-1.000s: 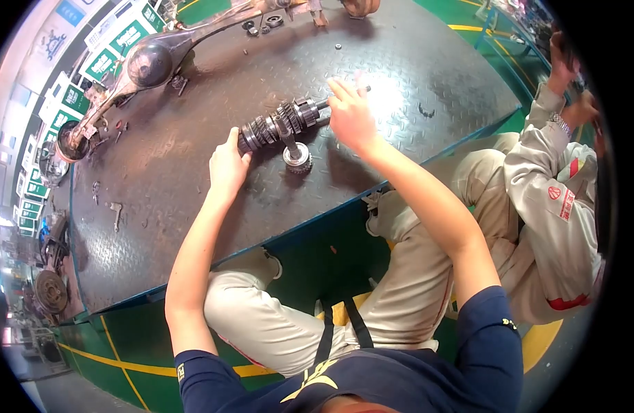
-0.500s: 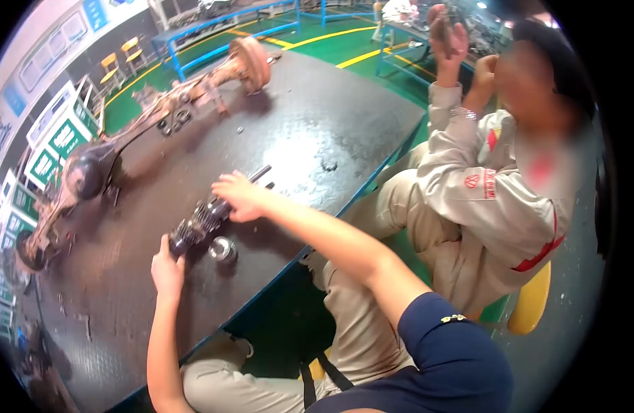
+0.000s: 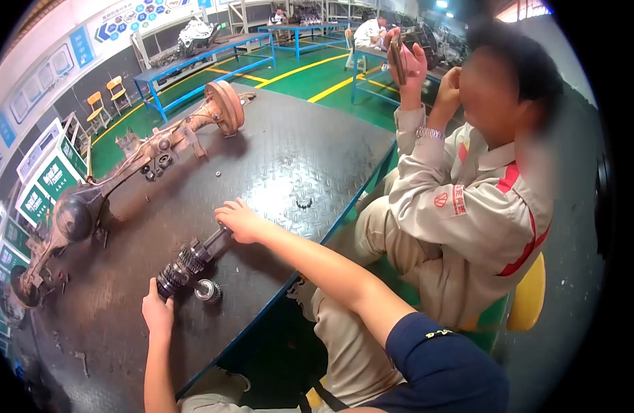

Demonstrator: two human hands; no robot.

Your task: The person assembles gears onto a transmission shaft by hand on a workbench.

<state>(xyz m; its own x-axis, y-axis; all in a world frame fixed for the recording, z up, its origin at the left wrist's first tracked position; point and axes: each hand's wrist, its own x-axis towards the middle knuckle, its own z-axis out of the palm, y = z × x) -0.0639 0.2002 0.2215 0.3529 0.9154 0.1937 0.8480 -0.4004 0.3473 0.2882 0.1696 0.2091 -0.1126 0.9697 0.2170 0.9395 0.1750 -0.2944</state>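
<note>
A dark gear shaft [image 3: 186, 265] with several toothed gears lies diagonally on the metal table. My left hand [image 3: 157, 310] grips its near end, thumb and fingers around the last gear. At the far end, my right hand [image 3: 241, 221] is closed around the thin bare part of the shaft. A separate silver gear [image 3: 208, 291] rests on the table just right of the shaft.
A rusty axle housing [image 3: 74, 219] with a drum [image 3: 224, 109] spans the table's far left side. A small dark ring part [image 3: 304, 204] lies near the right edge. A seated person [image 3: 468, 186] at the right holds a phone [image 3: 398, 60].
The view has swung up and to the right, bringing the seated person and far benches into sight. My right hand has slid along the shaft toward its thin end since half a second ago.
</note>
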